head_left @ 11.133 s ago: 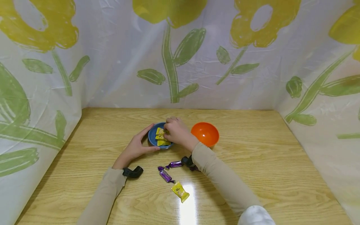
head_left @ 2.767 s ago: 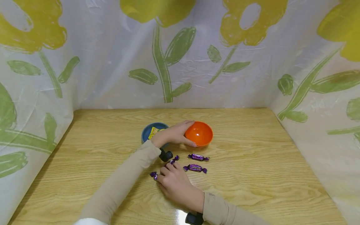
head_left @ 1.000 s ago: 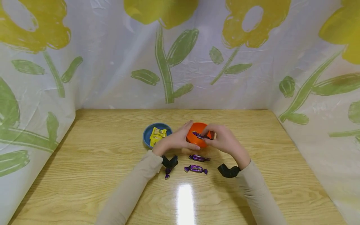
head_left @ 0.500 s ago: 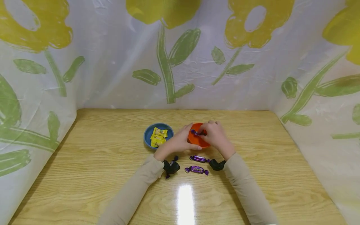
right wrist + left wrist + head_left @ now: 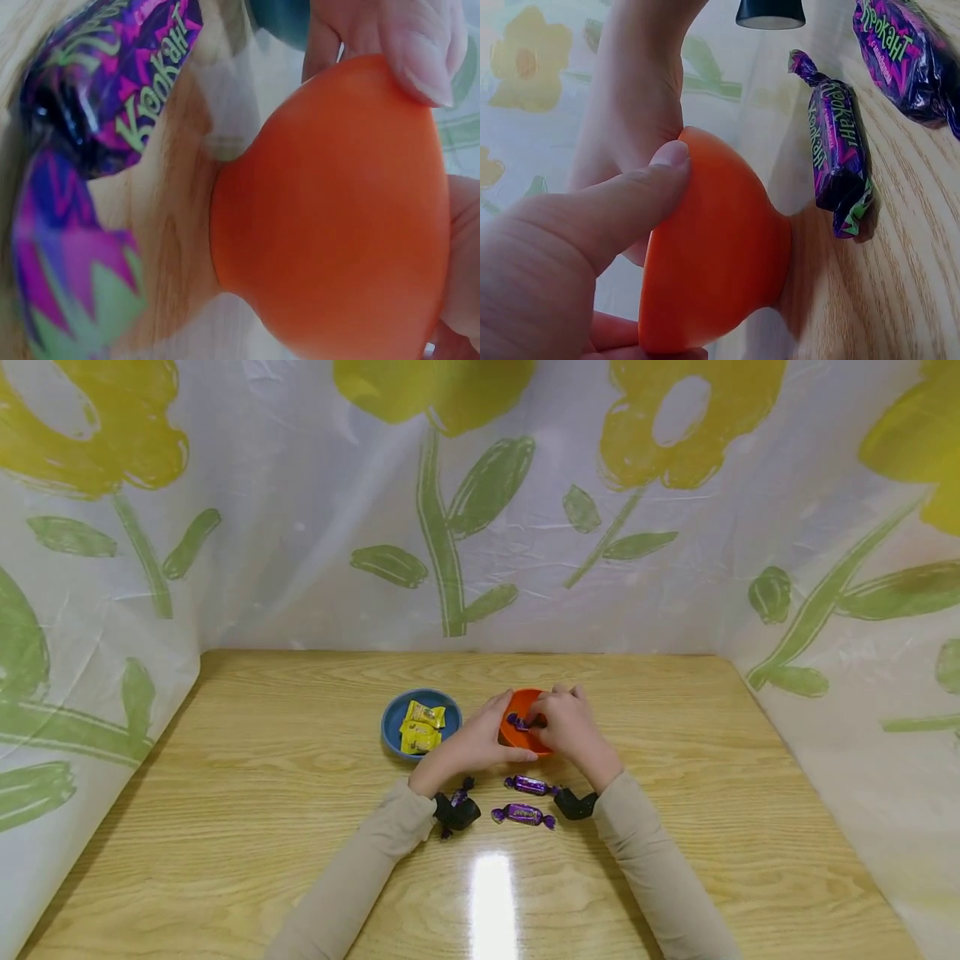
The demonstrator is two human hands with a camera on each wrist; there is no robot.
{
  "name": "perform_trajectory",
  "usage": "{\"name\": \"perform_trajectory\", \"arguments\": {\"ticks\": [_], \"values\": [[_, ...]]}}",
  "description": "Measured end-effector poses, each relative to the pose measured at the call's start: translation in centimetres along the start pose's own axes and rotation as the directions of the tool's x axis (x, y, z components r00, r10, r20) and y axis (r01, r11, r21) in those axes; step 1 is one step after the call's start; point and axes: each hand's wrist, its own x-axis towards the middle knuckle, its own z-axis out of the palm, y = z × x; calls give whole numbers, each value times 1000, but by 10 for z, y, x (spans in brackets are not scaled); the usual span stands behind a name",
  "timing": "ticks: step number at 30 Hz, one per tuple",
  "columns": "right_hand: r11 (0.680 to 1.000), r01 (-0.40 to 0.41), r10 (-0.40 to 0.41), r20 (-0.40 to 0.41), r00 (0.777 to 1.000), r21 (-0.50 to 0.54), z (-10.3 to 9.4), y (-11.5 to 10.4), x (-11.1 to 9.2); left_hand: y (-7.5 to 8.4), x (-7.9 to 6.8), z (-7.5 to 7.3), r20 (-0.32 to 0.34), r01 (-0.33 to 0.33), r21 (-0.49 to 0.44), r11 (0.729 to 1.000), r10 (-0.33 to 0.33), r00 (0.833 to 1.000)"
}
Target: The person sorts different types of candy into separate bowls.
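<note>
My left hand [image 5: 480, 733] grips the orange bowl [image 5: 523, 698], thumb at the near rim and fingers along the left side. In the left wrist view the thumbtip lies on the edge of the bowl [image 5: 712, 247], which stands on its foot. Over the bowl's opening, my right hand [image 5: 573, 727] pinches a purple-wrapped candy [image 5: 517, 722] inside; one twisted end shows and the rest is behind the fingers. On the table in front lie two more purple candies, one candy [image 5: 531, 785] nearer the bowl and another candy [image 5: 523, 815] closer to me.
Left of the orange bowl stands a blue bowl [image 5: 390, 731] with several yellow-wrapped candies [image 5: 422, 727]. Another purple candy [image 5: 460, 795] lies partly hidden under the left wrist camera [image 5: 457, 812]. Flowered sheeting [image 5: 315, 593] walls the wooden table [image 5: 300, 710] at back and sides.
My left hand has gone from the blue bowl to the orange one. The loose yellow candy has left the table. My right hand has carried a purple candy from the table into the orange bowl.
</note>
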Motion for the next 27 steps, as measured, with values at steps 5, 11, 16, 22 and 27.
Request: {"name": "perform_trajectory", "arguments": {"ticks": [5, 11, 16, 22, 27], "values": [[999, 23, -22, -15, 1000, 40, -3, 1, -3, 2, 1, 0, -5, -14, -12, 1000, 14, 1000], [992, 62, -52, -91, 995, 107, -13, -1, -9, 1, 0, 0, 0, 0, -9, 1000, 0, 1000], [985, 103, -78, -179, 981, 139, -26, -2, -21, -1, 0, 1, 2, 9, -22, 1000, -8, 1000], [977, 150, -113, -229, 967, 151, -37, -5, -42, 0, 0, 1, -4, 12, -22, 1000, -13, 1000], [971, 194, -155, -252, 955, 137, -42, -12, -61, 1, -1, 2, -9, 2, -16, 1000, -3, 1000]]}}
